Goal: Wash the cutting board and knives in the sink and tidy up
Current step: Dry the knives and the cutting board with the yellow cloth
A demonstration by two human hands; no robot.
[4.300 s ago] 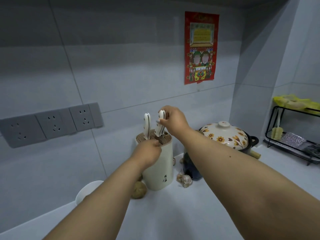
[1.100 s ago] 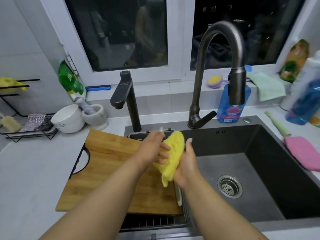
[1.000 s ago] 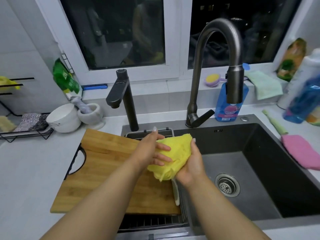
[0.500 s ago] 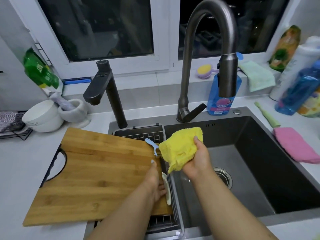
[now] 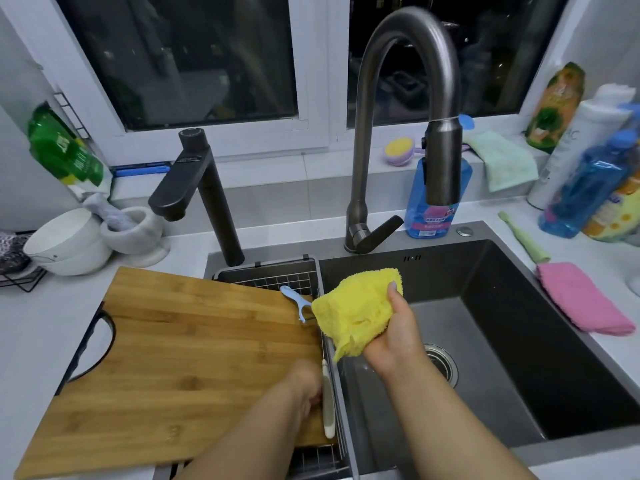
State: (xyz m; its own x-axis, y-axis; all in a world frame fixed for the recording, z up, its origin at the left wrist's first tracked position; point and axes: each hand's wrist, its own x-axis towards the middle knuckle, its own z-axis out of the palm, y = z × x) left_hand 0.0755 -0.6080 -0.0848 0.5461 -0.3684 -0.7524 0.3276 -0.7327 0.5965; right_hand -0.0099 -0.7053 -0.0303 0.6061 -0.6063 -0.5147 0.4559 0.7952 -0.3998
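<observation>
right hand (image 5: 394, 334) grasps yellow cloth (image 5: 356, 306) above sink (image 5: 519, 341) | left hand (image 5: 306, 382) at white-handled knife (image 5: 328, 400), grip unclear | bamboo cutting board (image 5: 180, 348) flat, spanning tabletop (image 5: 31, 327) and wire rack (image 5: 294, 280) | blue peeler (image 5: 294, 301) at board's far corner

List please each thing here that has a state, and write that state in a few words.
Tall tap: off, no water runs.
Sink: no standing water, drain uncovered.
Cutting board: flat, partly over the drain basket.
Yellow cloth: bunched, held up by the right hand.
Knife handle: at the board's edge, by the left hand.
Pink cloth: folded, on the counter.
</observation>
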